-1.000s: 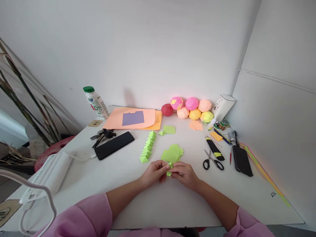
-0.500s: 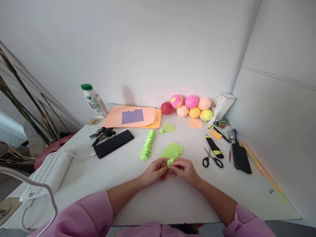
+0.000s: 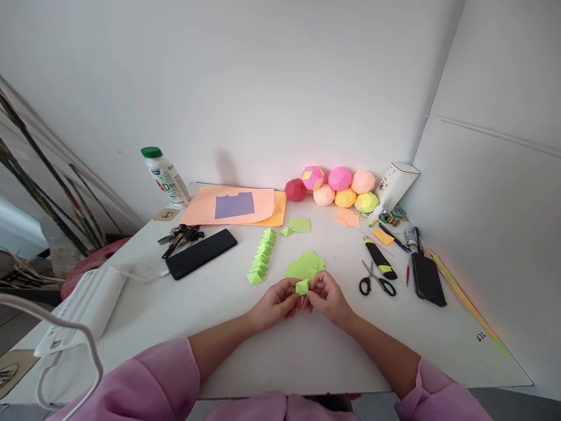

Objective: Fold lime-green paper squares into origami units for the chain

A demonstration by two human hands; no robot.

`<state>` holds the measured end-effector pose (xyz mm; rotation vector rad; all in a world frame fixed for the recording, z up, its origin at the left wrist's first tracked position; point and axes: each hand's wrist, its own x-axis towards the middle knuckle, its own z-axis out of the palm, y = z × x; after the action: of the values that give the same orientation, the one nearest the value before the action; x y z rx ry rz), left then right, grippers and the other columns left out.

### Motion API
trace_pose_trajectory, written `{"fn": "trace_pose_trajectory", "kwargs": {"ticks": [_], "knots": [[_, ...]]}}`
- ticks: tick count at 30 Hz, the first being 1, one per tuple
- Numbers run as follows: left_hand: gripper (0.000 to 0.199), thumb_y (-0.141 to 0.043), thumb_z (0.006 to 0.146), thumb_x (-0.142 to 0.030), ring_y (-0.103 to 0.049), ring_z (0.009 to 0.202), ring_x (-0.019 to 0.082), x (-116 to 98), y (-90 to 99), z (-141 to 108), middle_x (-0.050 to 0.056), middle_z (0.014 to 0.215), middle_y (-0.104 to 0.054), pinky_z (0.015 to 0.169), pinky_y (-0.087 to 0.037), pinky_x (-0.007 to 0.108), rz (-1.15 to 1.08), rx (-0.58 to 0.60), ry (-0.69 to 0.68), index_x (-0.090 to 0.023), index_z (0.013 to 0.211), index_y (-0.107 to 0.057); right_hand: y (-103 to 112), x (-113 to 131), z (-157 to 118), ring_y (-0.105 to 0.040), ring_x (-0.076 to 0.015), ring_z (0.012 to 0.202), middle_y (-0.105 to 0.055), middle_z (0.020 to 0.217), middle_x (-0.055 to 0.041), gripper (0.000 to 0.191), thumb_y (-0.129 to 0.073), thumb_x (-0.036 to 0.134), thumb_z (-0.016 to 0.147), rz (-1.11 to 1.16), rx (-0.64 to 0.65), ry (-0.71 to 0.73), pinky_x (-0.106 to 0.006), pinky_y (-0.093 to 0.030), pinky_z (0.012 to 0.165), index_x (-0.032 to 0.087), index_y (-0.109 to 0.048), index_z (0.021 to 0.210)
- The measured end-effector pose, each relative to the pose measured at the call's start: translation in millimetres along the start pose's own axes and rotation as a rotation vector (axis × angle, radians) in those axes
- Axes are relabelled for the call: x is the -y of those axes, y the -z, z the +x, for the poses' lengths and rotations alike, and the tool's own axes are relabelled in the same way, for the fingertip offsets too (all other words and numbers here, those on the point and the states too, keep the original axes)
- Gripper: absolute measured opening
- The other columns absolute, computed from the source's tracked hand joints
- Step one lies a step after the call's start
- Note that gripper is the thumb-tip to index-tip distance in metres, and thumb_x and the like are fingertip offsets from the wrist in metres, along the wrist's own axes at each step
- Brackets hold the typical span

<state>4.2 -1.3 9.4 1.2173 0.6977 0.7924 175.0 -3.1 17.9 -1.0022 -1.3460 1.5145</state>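
Note:
A small folded green paper piece is held between my two hands, low over the table. My left hand pinches its left side between thumb and fingers. On its right side, the fingertips of my right hand grip the edge. Just beyond lie several flat green paper cut-outs. To the left, a row of folded green paper pieces stands nested together. A green paper rectangle lies farther back, with a single folded piece at its left corner.
Scissors, a yellow-black cutter and a phone lie to the right. Faceted paper balls line the wall. On the left are a black power bank, keys, coloured sheets and a bottle.
My right hand's fingers have lifted and curled at the piece's upper right. More of the folded paper's face shows now. My left hand has stayed nearly still.

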Motion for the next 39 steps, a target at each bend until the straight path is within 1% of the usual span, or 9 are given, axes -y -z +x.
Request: {"fn": "trace_pose_trajectory", "kwargs": {"ticks": [4,7,14,23,28,30,33,36,39], "knots": [[0.039,-0.052,0.081,-0.04,-0.044,0.049,0.007,3.5,0.5,-0.7,-0.006,0.06,-0.044,0.049,-0.035,0.022,0.068,-0.038,-0.006,-0.016,0.111,-0.044,0.3,-7.7,-1.0,-0.054,-0.0088,0.052,-0.054,0.067,0.0068,0.033,-0.06,0.018,0.073,-0.115,0.022,0.008,-0.022,-0.045,0.048,0.022,-0.035,0.095],[0.036,-0.051,0.082,-0.034,-0.041,0.051,0.007,6.4,0.2,-1.6,-0.007,0.058,-0.039,0.05,-0.034,0.021,0.145,-0.021,-0.03,-0.017,0.112,-0.045,0.3,-9.6,-1.6,-0.05,-0.0079,0.051,-0.053,0.067,0.0068,0.038,-0.057,0.016,0.073,-0.186,0.038,0.0,-0.02,-0.041,0.047,0.023,-0.035,0.103],[0.037,-0.054,0.078,-0.028,-0.031,0.047,0.006,-0.3,0.2,-3.7,-0.009,0.055,-0.031,0.048,-0.026,0.02,0.132,0.042,-0.007,-0.018,0.113,-0.046,0.0,-1.5,-1.2,-0.037,-0.0051,0.046,-0.05,0.067,0.0065,0.038,-0.053,0.01,0.068,-0.236,0.141,-0.048,-0.016,-0.029,0.043,0.023,-0.038,0.099],[0.033,-0.055,0.075,-0.021,-0.026,0.047,0.005,1.2,4.8,-3.0,-0.009,0.056,-0.031,0.047,-0.022,0.02,0.011,0.076,0.046,-0.018,0.107,-0.049,4.7,4.7,-1.7,-0.027,-0.0027,0.043,-0.044,0.066,0.0084,0.042,-0.048,0.006,0.068,-0.221,0.246,-0.092,-0.015,-0.022,0.04,0.024,-0.036,0.103],[0.033,-0.052,0.073,-0.016,-0.029,0.049,0.005,1.3,6.1,-1.9,-0.007,0.061,-0.038,0.048,-0.023,0.021,-0.082,0.058,0.071,-0.018,0.106,-0.051,6.7,6.7,-2.3,-0.033,-0.0037,0.044,-0.045,0.066,0.0076,0.039,-0.05,0.009,0.071,-0.205,0.28,-0.062,-0.015,-0.027,0.041,0.024,-0.038,0.105],[0.035,-0.05,0.072,-0.015,-0.028,0.048,0.005,0.3,6.7,-1.1,-0.007,0.059,-0.038,0.047,-0.022,0.021,-0.117,0.029,0.082,-0.017,0.106,-0.051,8.6,7.5,-2.5,-0.041,-0.0055,0.047,-0.048,0.068,0.0058,0.037,-0.05,0.011,0.073,-0.228,0.272,-0.016,-0.017,-0.034,0.044,0.023,-0.041,0.107],[0.037,-0.048,0.07,-0.015,-0.027,0.045,0.006,-0.9,7.6,0.3,-0.008,0.054,-0.034,0.045,-0.021,0.021,-0.145,-0.007,0.087,-0.015,0.107,-0.052,11.2,8.8,-1.9,-0.051,-0.009,0.059,-0.054,0.079,-0.0002,0.027,-0.053,0.014,0.075,-0.318,0.223,0.15,-0.023,-0.044,0.053,0.021,-0.05,0.101],[0.037,-0.049,0.071,-0.018,-0.027,0.043,0.006,-0.2,8.5,1.5,-0.008,0.053,-0.033,0.044,-0.021,0.022,-0.166,-0.037,0.086,-0.015,0.108,-0.051,12.6,9.1,0.4,-0.055,-0.0116,0.065,-0.057,0.089,-0.0062,0.016,-0.056,0.017,0.076,-0.45,0.16,0.343,-0.025,-0.047,0.058,0.019,-0.059,0.091],[0.036,-0.05,0.077,-0.026,-0.028,0.042,0.006,1.0,9.0,1.7,-0.009,0.05,-0.035,0.044,-0.022,0.022,-0.167,-0.051,0.085,-0.016,0.111,-0.048,13.9,6.7,3.0,-0.056,-0.0116,0.061,-0.06,0.09,-0.0087,0.012,-0.056,0.021,0.079,-0.498,0.124,0.467,-0.026,-0.049,0.055,0.018,-0.063,0.089]]}}
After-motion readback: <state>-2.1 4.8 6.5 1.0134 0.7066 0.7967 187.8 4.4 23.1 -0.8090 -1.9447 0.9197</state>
